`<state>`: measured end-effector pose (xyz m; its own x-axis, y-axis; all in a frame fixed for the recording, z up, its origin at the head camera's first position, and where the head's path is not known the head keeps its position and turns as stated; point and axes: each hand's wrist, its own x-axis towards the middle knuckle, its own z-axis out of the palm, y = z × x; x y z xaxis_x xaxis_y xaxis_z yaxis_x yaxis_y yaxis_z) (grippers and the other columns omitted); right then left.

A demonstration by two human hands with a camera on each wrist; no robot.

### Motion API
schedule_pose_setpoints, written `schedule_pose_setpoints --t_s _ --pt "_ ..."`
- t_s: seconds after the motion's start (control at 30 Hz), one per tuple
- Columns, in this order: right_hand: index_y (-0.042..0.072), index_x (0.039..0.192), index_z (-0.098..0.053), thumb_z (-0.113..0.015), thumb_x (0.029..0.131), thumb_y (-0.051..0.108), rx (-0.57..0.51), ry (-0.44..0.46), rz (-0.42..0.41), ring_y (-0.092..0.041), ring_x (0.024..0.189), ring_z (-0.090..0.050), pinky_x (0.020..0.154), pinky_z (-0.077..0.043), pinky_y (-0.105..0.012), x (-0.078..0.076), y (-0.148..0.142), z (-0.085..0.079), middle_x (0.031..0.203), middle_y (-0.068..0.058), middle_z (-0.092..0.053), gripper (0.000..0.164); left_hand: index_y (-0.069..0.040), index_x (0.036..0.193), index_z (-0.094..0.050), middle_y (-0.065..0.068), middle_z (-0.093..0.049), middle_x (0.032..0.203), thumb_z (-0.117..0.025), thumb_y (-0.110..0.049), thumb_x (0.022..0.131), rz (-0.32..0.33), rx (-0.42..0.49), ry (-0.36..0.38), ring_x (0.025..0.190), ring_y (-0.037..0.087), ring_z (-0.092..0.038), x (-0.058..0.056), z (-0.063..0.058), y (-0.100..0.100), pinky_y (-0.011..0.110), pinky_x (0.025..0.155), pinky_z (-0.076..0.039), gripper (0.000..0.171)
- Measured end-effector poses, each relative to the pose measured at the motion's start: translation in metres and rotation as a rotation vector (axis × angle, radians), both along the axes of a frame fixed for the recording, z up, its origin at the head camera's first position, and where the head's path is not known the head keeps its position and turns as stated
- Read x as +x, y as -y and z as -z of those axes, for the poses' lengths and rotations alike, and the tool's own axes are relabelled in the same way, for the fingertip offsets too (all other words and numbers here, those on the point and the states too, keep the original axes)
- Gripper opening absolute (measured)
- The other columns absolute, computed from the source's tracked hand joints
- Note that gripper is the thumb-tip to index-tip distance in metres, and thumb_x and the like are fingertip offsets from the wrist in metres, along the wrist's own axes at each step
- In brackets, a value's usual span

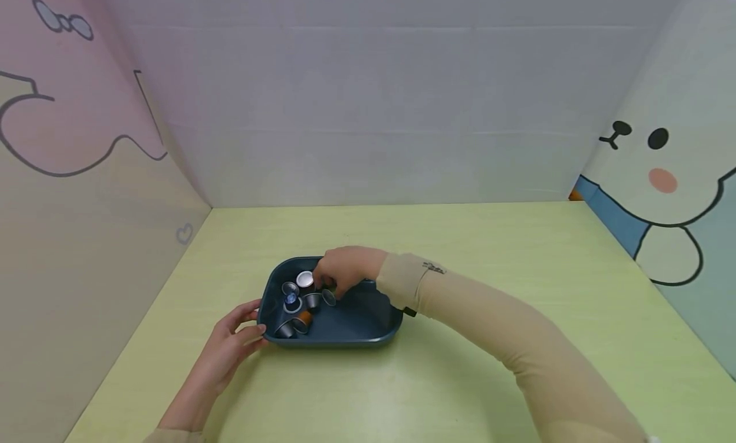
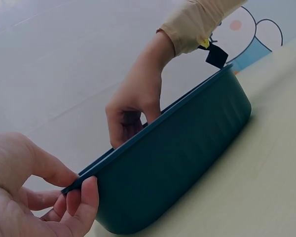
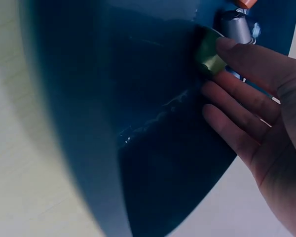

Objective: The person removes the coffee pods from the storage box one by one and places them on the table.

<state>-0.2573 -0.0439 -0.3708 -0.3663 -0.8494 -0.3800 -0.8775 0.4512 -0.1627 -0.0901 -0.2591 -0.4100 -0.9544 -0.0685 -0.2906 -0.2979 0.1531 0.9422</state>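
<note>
A dark blue tray (image 1: 356,325) with a raised rim lies on the table, coffee capsules gathered at its left end. My left hand (image 1: 232,337) grips the tray's left end; in the left wrist view, thumb and fingers (image 2: 90,192) pinch the rim. Reaching over the far side, my right hand (image 1: 347,268) is down inside the tray. There its thumb and fingers pinch a green coffee capsule (image 3: 210,54). Close by are a silver capsule (image 3: 237,28), an orange capsule (image 1: 303,320), a white-topped capsule (image 1: 305,279) and a dark one with a blue middle (image 1: 292,300).
The tray stands on a pale yellow table (image 1: 460,379). Behind it rises a plain light wall (image 1: 379,110), with cartoon-printed panels (image 1: 661,162) at the sides. A small black piece (image 2: 217,57) hangs at the right sleeve's cuff, above the tray's rim.
</note>
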Motion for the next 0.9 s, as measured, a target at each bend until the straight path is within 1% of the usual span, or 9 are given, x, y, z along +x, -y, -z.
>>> schedule_pose_setpoints --t_s 0.23,0.43,0.53,0.7,0.77,0.9 --pt "0.015 0.123 -0.066 -0.075 0.087 0.018 0.012 0.014 -0.005 -0.012 0.098 -0.064 0.087 -0.053 -0.025 0.001 0.001 0.002 0.113 0.0 -0.07 0.037 -0.003 0.149 -0.035 0.008 -0.038 0.122 -0.051 -0.006 0.098 -0.007 -0.001 0.011 0.09 0.011 -0.06 0.0 0.001 0.001 0.018 0.081 -0.056 0.053" --pt "0.014 0.118 -0.067 -0.075 0.088 0.018 0.07 -0.013 -0.041 -0.011 0.09 -0.061 0.084 -0.054 -0.026 0.003 0.004 0.006 0.108 0.0 -0.069 0.032 -0.001 0.149 -0.035 0.009 -0.039 0.121 -0.051 -0.004 0.098 -0.003 0.012 -0.006 0.088 0.011 -0.06 0.001 0.003 -0.001 0.019 0.08 -0.056 0.054" --pt "0.014 0.115 -0.069 -0.076 0.086 0.018 0.098 -0.018 -0.043 -0.011 0.086 -0.059 0.08 -0.053 -0.026 0.003 0.006 0.006 0.105 0.001 -0.07 0.03 -0.001 0.149 -0.035 0.008 -0.039 0.119 -0.051 -0.003 0.097 -0.002 0.026 -0.014 0.087 0.01 -0.06 0.001 0.004 -0.002 0.019 0.08 -0.056 0.054" --pt "0.012 0.106 -0.069 -0.077 0.085 0.015 0.124 -0.012 -0.049 -0.011 0.076 -0.052 0.068 -0.046 -0.023 0.002 0.009 0.003 0.092 0.003 -0.065 0.022 -0.001 0.149 -0.035 0.007 -0.039 0.118 -0.051 -0.003 0.097 -0.009 0.038 -0.016 0.087 0.01 -0.06 0.002 0.004 -0.003 0.02 0.08 -0.057 0.054" --pt "0.012 0.105 -0.069 -0.076 0.085 0.014 0.128 -0.004 -0.051 -0.011 0.075 -0.05 0.066 -0.043 -0.022 0.002 0.01 0.001 0.09 0.003 -0.062 0.021 -0.002 0.149 -0.035 0.008 -0.039 0.12 -0.051 -0.004 0.097 -0.012 0.035 -0.011 0.088 0.011 -0.06 0.003 0.005 -0.003 0.02 0.081 -0.057 0.054" --pt "0.012 0.105 -0.068 -0.074 0.085 0.012 0.126 0.012 -0.044 -0.011 0.074 -0.049 0.064 -0.041 -0.022 0.003 0.011 -0.001 0.087 0.004 -0.059 0.021 -0.003 0.149 -0.035 0.009 -0.038 0.122 -0.051 -0.005 0.098 -0.012 0.025 -0.003 0.089 0.011 -0.06 0.003 0.004 -0.002 0.02 0.081 -0.057 0.054"
